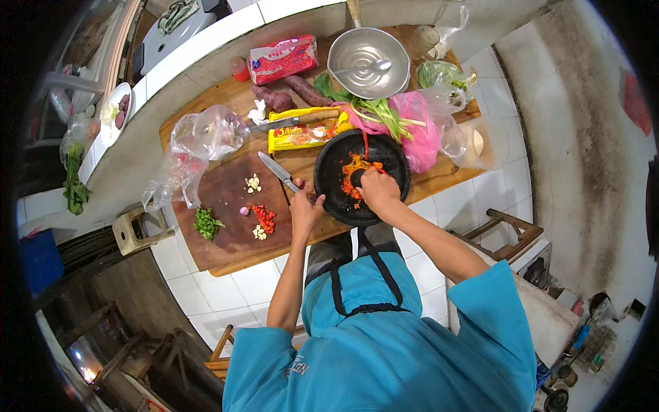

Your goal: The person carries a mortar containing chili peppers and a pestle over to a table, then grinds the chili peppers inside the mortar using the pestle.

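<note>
My right hand [380,190] grips a dark stone pestle [357,177] inside a round black stone mortar [334,198]. Crushed red-orange paste [351,169] lies under the pestle, and a red chili [366,144] rests against the mortar's far wall. At the mortar's left rim is my left hand [307,203], its thumb touching the rim, with a kitchen knife [278,169] held by the handle, blade pointing up and left. On the brown cutting board [206,180] to the left lie chopped green herbs [207,224], chopped red chili [264,218], garlic pieces [253,183] and a small shallot [244,210].
Beyond the mortar lie a yellow noodle packet [293,140], a wooden-handled knife [314,116], purple sweet potatoes [306,91] and leafy greens [383,116]. A metal pan [350,51] holds a spoon [380,65]. Pink [419,149] and clear plastic bags [206,134] flank these. A plastic stool [141,234] stands left.
</note>
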Demonstrator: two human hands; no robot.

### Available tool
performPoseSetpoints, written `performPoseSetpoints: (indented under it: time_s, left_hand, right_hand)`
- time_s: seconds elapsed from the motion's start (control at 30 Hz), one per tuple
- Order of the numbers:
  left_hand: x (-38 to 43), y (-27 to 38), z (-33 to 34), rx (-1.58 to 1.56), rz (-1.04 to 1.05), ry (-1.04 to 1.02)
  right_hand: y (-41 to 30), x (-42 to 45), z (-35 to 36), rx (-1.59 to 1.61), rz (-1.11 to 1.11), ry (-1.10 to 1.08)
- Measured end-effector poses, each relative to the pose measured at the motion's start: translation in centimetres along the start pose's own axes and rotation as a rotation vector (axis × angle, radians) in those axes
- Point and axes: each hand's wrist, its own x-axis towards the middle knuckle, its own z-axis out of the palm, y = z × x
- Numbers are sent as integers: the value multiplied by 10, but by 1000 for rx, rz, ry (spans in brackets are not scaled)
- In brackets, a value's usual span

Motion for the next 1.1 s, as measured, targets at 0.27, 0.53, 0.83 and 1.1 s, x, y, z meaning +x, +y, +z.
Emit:
performPoseSetpoints:
  time_s: [0.27, 0.53, 0.83, 1.1]
  left_hand:
    - [0, -6, -2, -28, -23, -48]
    - [0, -7, -3, -53, -22, -64]
    - [0, 5, -9, -58, -53, -109]
    - [-3, -4, -2, -63, -3, -36]
  right_hand:
    - [22, -7, -6, 356, 170, -16]
    - [26, -25, -17, 304, 296, 23]
    - [10, -8, 3, 4, 81, 184]
    - [5, -3, 0, 114, 134, 105]
